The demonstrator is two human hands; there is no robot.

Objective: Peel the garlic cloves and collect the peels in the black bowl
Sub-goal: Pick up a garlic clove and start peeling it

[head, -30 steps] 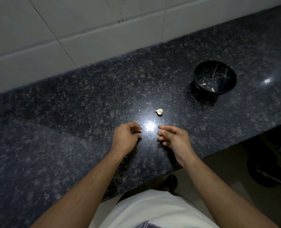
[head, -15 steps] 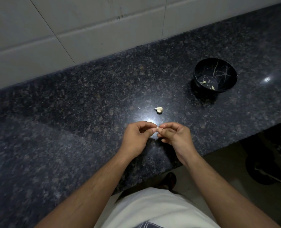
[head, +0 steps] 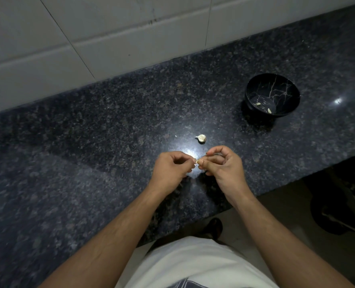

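My left hand (head: 171,168) and my right hand (head: 224,167) meet above the counter's front part, fingertips together. Both pinch a small garlic clove (head: 197,162), of which only a pale tip shows between the fingers. A second garlic clove (head: 201,138), still in its skin, lies on the dark granite counter (head: 89,142) just beyond my hands. The black bowl (head: 253,88) with pale crack-like lines stands at the right rear, with two small pale bits (head: 264,107) on its bottom.
A white tiled wall (head: 110,38) runs along the back of the counter. The counter's front edge cuts diagonally below my right wrist, with floor and a dark round object (head: 338,210) beyond it. A tiny white speck (head: 176,136) lies left of the loose clove.
My hands were apart one second ago; they have come together and now both pinch the small clove. The loose clove and the bowl have not moved.
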